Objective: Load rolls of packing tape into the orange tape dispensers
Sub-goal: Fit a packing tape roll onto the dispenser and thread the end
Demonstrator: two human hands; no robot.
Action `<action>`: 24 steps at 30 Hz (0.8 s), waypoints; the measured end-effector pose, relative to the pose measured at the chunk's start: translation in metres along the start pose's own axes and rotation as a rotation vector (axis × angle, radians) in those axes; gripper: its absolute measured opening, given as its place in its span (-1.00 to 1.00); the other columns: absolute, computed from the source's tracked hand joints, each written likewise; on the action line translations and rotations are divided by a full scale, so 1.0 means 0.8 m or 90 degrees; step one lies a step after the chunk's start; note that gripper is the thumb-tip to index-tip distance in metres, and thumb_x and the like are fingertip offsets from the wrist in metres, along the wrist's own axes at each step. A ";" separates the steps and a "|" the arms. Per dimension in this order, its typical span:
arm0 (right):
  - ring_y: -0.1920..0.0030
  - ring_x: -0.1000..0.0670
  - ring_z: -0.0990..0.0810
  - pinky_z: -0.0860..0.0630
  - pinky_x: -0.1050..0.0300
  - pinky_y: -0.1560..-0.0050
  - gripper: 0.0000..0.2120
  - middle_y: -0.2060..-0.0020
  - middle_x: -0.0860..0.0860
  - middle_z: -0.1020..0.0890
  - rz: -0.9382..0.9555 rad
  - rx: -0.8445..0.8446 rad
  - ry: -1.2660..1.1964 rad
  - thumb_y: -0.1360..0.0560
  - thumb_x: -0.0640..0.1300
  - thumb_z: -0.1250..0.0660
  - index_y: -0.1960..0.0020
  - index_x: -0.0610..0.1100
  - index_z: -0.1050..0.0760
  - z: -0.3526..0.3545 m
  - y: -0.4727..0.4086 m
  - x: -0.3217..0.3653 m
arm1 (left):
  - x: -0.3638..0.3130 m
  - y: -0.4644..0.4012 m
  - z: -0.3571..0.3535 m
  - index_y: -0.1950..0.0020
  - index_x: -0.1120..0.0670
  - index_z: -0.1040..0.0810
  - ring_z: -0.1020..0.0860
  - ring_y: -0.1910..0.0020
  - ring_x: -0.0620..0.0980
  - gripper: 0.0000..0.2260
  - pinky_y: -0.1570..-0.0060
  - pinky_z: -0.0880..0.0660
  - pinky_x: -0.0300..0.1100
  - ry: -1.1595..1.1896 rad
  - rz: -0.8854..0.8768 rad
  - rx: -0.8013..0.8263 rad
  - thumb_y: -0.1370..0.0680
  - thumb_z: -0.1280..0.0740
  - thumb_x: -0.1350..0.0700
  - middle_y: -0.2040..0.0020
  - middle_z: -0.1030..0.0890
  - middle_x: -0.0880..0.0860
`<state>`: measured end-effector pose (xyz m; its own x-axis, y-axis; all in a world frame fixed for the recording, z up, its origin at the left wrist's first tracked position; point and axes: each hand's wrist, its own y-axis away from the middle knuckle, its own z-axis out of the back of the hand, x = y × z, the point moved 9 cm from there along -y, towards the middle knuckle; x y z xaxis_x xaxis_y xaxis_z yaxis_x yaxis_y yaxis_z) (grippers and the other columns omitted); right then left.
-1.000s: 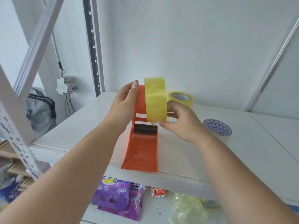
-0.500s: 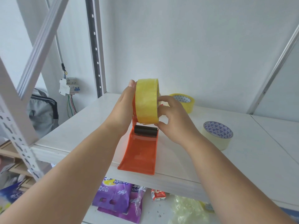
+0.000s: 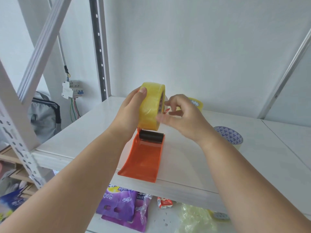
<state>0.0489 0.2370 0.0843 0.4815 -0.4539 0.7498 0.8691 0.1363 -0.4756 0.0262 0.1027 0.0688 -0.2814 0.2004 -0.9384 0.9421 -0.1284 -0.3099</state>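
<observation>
An orange tape dispenser [image 3: 143,158] with a black roller [image 3: 151,136] stands on the white shelf [image 3: 193,165] near its front edge. A yellow tape roll [image 3: 150,108] sits upright on the dispenser's hub, above the roller. My left hand [image 3: 130,113] grips the roll and the dispenser's left side, thumb on top of the roll. My right hand [image 3: 183,116] is just right of the roll with fingers spread and blurred, fingertips near the roll's core, holding nothing.
Two more tape rolls lie flat on the shelf: one [image 3: 196,104] behind my right hand, one [image 3: 230,136] with a blue triangle pattern to the right. A white rack upright [image 3: 11,125] stands at left. Purple packets [image 3: 121,207] lie on the lower shelf.
The yellow roll moved left onto the dispenser's hub. My right hand let go of it and opened; my left thumb came onto the roll.
</observation>
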 end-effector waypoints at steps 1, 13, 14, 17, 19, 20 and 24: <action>-0.10 0.01 -0.55 -0.53 0.26 -0.01 -0.61 -0.08 -0.11 -0.51 -0.027 -0.021 -0.033 -0.26 0.07 -0.54 0.23 0.01 -0.32 0.004 -0.001 -0.002 | 0.000 0.000 0.000 -0.19 0.12 -0.54 -0.66 0.22 -0.13 -0.67 0.34 -0.53 -0.33 -0.005 0.000 -0.002 -0.63 -0.10 -0.02 0.16 -0.68 -0.03; -0.26 0.07 -0.47 -0.49 0.02 -0.23 -0.29 -0.15 0.14 -0.44 -0.076 0.051 -0.157 -0.22 0.16 -0.46 -0.29 0.16 -0.24 -0.019 -0.011 0.005 | 0.009 0.010 0.004 -0.04 0.01 -0.60 -0.66 0.03 0.15 -0.67 0.10 -0.59 -0.03 -0.003 0.069 0.014 -0.64 -0.06 -0.05 0.05 -0.71 0.09; -0.25 0.08 -0.46 -0.50 0.02 -0.22 -0.29 -0.14 0.16 -0.44 -0.075 0.052 -0.149 -0.22 0.16 -0.46 -0.29 0.17 -0.25 -0.020 -0.012 0.005 | 0.010 0.011 0.004 -0.03 0.02 -0.60 -0.64 -0.02 0.22 -0.65 -0.01 -0.57 0.10 0.000 0.088 0.013 -0.63 -0.06 -0.06 0.00 -0.69 0.16; -0.24 0.08 -0.46 -0.50 0.06 -0.20 -0.32 -0.13 0.16 -0.44 -0.067 0.050 -0.132 -0.28 0.11 -0.49 -0.31 0.16 -0.26 -0.020 -0.016 0.006 | 0.007 0.015 0.005 0.00 0.01 -0.59 -0.66 0.01 0.17 -0.68 -0.12 -0.52 0.14 -0.020 0.115 0.014 -0.62 -0.07 -0.06 0.03 -0.69 0.16; -0.24 0.07 -0.45 -0.49 0.06 -0.20 -0.33 -0.17 0.11 -0.44 -0.061 0.037 -0.109 -0.26 0.14 -0.52 -0.27 0.18 -0.27 -0.020 -0.018 0.006 | 0.000 0.014 0.009 0.11 -0.03 -0.55 -0.67 0.24 -0.09 -0.74 0.06 -0.57 -0.22 -0.059 0.105 -0.010 -0.62 -0.10 -0.03 0.23 -0.68 -0.01; -0.24 0.06 -0.44 -0.49 0.06 -0.20 -0.33 -0.20 0.07 -0.43 -0.060 0.026 -0.094 -0.24 0.15 -0.54 -0.24 0.20 -0.27 -0.020 -0.019 0.006 | -0.006 0.013 0.013 0.13 -0.03 -0.53 -0.61 0.31 -0.20 -0.76 0.23 -0.52 -0.39 -0.081 0.087 -0.035 -0.61 -0.11 0.01 0.26 -0.63 -0.09; -0.13 0.16 -0.46 -0.45 0.28 0.00 -0.27 -0.21 0.02 -0.39 -0.045 -0.049 -0.043 -0.18 0.18 -0.54 -0.24 0.19 -0.26 -0.019 -0.020 0.009 | -0.040 0.004 0.020 -0.25 -0.08 -0.53 -0.48 0.17 -0.32 -0.63 0.27 -0.43 -0.41 -0.194 -0.019 -0.115 -0.55 -0.09 0.18 0.08 -0.52 -0.23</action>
<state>0.0369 0.2182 0.0904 0.4280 -0.3990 0.8109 0.8910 0.0361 -0.4525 0.0355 0.0804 0.0955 -0.3255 -0.1016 -0.9401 0.9419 0.0521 -0.3317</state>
